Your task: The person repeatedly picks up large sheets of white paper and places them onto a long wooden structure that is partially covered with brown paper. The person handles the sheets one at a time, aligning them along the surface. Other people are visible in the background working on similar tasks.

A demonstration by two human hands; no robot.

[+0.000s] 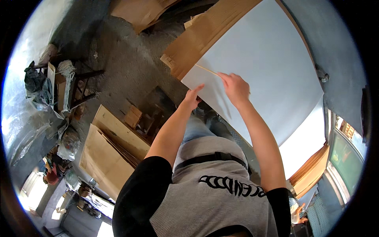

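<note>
Holding a large white sheet (260, 59) at upper centre: right hand (237, 89) is closed, pinching a thin stick (207, 70) against its near edge; left hand (192, 98) is open, fingertips at the corner. Risk: the sheet could buckle or slide off the brown cardboard (197, 39) beneath if pressed unevenly.

A rough grey concrete floor (130, 59) fills the upper left and middle of the frame. On it, at centre left, leans a stack of flat brown cardboard sheets (108, 156). Just above them, near the middle, sits a small cardboard box (133, 115). More brown cardboard (138, 12) lies at the top edge. At the far left stands a dark wooden stool (81, 85) piled with bags and white rope.
</note>
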